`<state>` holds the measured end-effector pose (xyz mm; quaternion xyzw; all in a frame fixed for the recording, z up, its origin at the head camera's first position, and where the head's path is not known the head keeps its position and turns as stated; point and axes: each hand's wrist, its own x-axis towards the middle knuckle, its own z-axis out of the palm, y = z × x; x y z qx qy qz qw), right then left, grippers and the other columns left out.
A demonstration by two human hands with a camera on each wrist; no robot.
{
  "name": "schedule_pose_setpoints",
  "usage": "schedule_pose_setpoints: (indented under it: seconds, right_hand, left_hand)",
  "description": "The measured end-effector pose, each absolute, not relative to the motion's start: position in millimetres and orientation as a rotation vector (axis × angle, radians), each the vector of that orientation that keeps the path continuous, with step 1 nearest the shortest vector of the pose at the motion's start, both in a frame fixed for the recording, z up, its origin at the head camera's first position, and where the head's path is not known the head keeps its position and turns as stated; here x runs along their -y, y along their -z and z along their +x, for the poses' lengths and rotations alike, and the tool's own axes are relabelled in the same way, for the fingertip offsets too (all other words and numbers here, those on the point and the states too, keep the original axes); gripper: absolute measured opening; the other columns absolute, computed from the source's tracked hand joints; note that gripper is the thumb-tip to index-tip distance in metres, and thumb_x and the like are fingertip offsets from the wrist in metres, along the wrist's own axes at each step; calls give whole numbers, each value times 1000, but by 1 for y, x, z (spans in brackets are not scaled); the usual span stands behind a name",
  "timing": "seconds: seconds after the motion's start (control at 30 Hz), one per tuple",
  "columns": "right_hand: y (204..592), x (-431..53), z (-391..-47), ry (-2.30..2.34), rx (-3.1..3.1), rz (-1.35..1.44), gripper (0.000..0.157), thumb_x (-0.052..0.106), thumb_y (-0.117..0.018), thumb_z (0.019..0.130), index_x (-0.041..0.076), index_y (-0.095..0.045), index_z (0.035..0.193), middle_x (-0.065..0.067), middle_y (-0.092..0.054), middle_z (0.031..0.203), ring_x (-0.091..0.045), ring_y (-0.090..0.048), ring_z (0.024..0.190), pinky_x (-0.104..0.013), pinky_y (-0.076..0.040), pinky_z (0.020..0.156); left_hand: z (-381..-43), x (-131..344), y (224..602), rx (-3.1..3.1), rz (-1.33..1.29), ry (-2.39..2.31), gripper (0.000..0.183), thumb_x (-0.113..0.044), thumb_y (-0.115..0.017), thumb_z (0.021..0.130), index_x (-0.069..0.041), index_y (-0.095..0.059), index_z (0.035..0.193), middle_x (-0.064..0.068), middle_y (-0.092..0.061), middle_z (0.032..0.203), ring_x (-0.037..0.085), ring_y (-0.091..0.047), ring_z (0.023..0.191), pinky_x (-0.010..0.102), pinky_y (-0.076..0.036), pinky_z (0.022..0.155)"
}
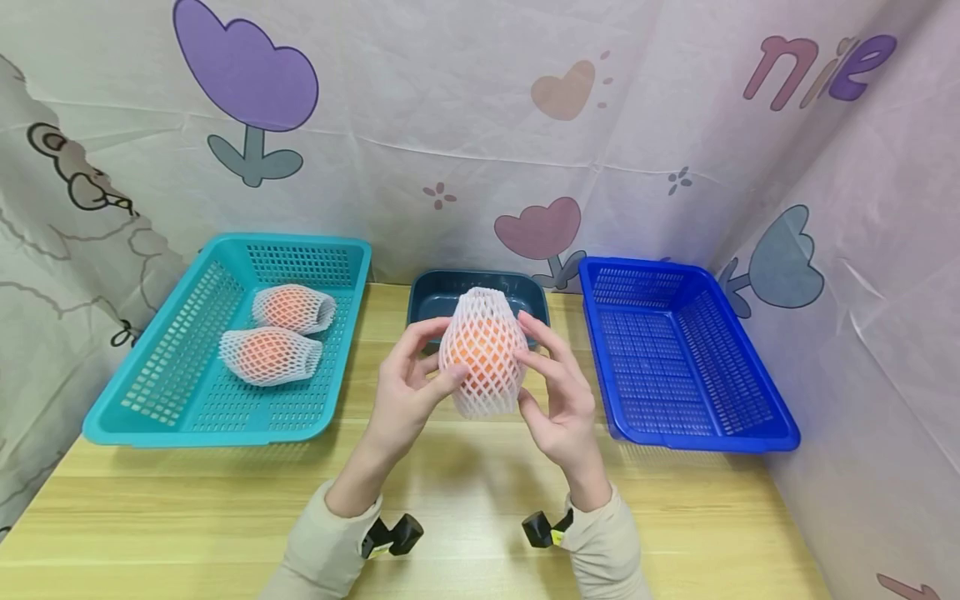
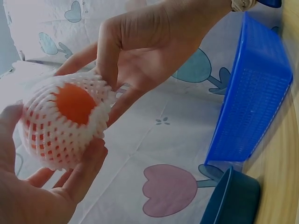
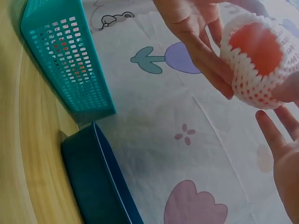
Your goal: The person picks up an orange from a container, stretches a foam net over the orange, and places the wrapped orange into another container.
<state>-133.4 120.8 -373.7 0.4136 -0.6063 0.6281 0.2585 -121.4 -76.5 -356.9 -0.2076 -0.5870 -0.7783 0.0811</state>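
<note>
An orange-coloured round fruit in a white foam net sleeve is held up between both hands, above the table. My left hand grips its left side, thumb in front and fingers partly hidden behind. On the right side, my right hand holds the net with curled fingers and thumb. The net's end is open in the left wrist view, baring the smooth fruit. Two more netted fruits, one at the back and one in front, lie in the teal basket at left.
A dark teal tub stands behind the held fruit, partly covered by it. To the right is a blue perforated basket. All stand on a wood-grain table. A printed cloth hangs behind and at the sides.
</note>
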Motion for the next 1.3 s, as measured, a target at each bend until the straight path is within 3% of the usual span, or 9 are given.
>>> schedule_pose_setpoints:
  seconds: [0.13, 0.27, 0.43, 0.5, 0.63, 0.8, 1.0, 1.1, 1.3]
  right_hand:
    - [375, -120, -134, -1688, 1657, 1147, 65, -24, -57, 73, 5, -62, 131, -32, -42, 144, -48, -38, 135, -53, -38, 110]
    - [374, -119, -134, -1705, 1665, 1154, 61, -22, -60, 76, -2, -58, 134, -34, -42, 143, -48, -39, 134, -52, -40, 108]
    - [372, -120, -134, -1782, 1654, 1143, 58, -21, -60, 77, -12, -52, 134, -36, -41, 142, -48, -39, 134, -49, -42, 107]
    - [371, -121, -134, -1812, 1653, 1130, 57, -20, -59, 78, -14, -51, 134, -36, -40, 143, -47, -39, 134, -47, -43, 107]
    - [370, -122, -133, -1865, 1659, 1100, 54, -14, -61, 83, -15, -49, 135, -34, -40, 144, -46, -38, 135, -44, -45, 106]
    - [370, -123, -133, -1913, 1676, 1065, 54, -1, -67, 90, -15, -45, 138, -32, -39, 146, -43, -38, 135, -40, -47, 104]
    - [371, -124, -132, -1973, 1701, 1004, 56, 1, -68, 91, -14, -43, 139, -27, -40, 146, -38, -39, 135, -40, -47, 104]
    - [371, -124, -131, -1997, 1726, 948, 55, 2, -67, 92, -13, -45, 139, -24, -43, 145, -36, -43, 132, -39, -49, 102]
    - [371, -125, -130, -2025, 1781, 855, 51, -6, -63, 91, -10, -47, 139, -20, -47, 143, -31, -50, 122, -38, -51, 99]
  left_hand:
    - [-122, 77, 358, 1751, -634, 2280, 46, -3, -62, 96, 0, -46, 139, 15, -46, 137, 29, -70, 91, 39, -61, 70]
    - [-122, 76, 361, 1769, -683, 2166, 41, -17, -56, 102, -2, -48, 140, 12, -47, 139, 20, -68, 70, 35, -60, 57]
    - [-121, 78, 359, 1853, -699, 2072, 40, -15, -32, 108, -5, -52, 141, 8, -43, 144, 24, -65, 83, 38, -58, 55]
    - [-120, 80, 358, 1868, -739, 2098, 52, -4, -25, 99, -6, -48, 145, 8, -39, 147, 28, -65, 92, 40, -59, 55]
    - [-121, 83, 359, 1855, -878, 2123, 82, 11, -32, 72, -4, -36, 152, 11, -30, 152, 33, -64, 101, 39, -59, 58]
    - [-124, 82, 361, 1779, -980, 2103, 76, 25, -42, 79, 2, -31, 152, 17, -28, 151, 34, -61, 106, 38, -60, 58]
    - [-125, 82, 362, 1813, -923, 2008, 70, 24, -54, 81, 3, -40, 146, 15, -37, 146, 28, -64, 94, 35, -58, 51]
    - [-127, 84, 362, 1864, -885, 1904, 70, 22, -59, 79, 1, -46, 144, 12, -42, 143, 25, -60, 94, 30, -58, 61]
    - [-130, 85, 361, 1829, -895, 1803, 67, 21, -66, 75, 6, -51, 138, 16, -43, 143, 34, -45, 125, 36, -47, 102]
